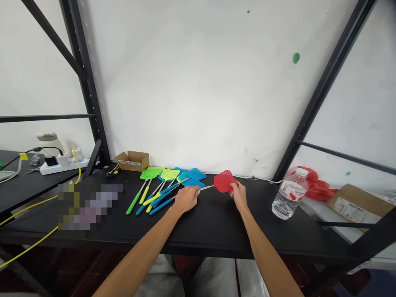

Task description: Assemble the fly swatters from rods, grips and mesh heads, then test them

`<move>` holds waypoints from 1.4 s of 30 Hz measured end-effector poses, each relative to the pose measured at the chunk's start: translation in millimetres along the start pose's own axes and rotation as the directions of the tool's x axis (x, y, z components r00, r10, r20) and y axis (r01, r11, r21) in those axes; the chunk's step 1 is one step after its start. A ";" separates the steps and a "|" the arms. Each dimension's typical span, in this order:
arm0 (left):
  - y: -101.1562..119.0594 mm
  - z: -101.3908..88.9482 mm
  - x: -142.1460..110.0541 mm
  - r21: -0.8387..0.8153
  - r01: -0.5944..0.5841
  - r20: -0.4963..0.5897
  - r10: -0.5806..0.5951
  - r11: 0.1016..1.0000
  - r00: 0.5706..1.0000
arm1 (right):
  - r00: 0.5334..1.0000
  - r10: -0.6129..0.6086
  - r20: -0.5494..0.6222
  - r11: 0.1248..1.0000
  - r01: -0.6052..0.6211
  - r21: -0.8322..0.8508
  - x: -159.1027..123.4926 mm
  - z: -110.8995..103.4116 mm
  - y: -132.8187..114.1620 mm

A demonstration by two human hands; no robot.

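At the left, the open cardboard box (132, 166) stands behind the green swatters (134, 203), so leave it undisturbed. Beside these, the yellow-green swatters (170, 174) and blue swatters (198, 173) overlap at the heads, their handles fanned toward you; a low sweep of your wrist could drag them askew. Your left hand (187, 199) is right beside that fan, curled narrow over the handle end of the red fly swatter (223, 182); the handle is hidden beneath it, so how firmly you grip cannot be told. The red swatter stretches between your hands over the black table (213, 227), its head to the right. Your right hand (239, 196) pinches the head's right edge between thumb and fingers; a light pinch should suit, since thin mesh probably bends easily. Mind your right elbow near the water bottle (291, 192).
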State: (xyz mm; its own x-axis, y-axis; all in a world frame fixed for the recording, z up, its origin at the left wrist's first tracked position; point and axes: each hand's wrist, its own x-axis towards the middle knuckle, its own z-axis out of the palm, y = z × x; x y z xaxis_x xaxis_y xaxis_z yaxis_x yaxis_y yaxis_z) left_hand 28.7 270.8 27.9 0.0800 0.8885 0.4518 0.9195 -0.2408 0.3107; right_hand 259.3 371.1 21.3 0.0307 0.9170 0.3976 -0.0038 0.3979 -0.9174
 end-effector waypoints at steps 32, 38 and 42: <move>-5.3 5.0 1.7 0.005 -0.104 0.038 0.104 0.995 0.994 | 0.937 0.041 0.348 0.795 0.181 -0.579 -4.9 5.0 4.4; -7.7 6.6 2.7 -0.019 -0.101 0.037 0.102 0.995 0.994 | 0.933 0.035 0.358 0.791 0.193 -0.580 -4.2 4.6 4.6; -7.2 5.1 2.3 -0.030 -0.103 0.035 0.104 0.994 0.994 | 0.932 0.034 0.362 0.793 0.195 -0.577 -4.3 4.4 4.8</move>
State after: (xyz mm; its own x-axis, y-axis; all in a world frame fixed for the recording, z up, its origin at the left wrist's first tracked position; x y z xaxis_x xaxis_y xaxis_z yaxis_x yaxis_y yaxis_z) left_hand 24.3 276.6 22.4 0.1886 0.8719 0.4520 0.8943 -0.3427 0.2878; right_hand 254.7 369.2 15.3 -0.3330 0.8775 0.3450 0.5799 0.4791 -0.6589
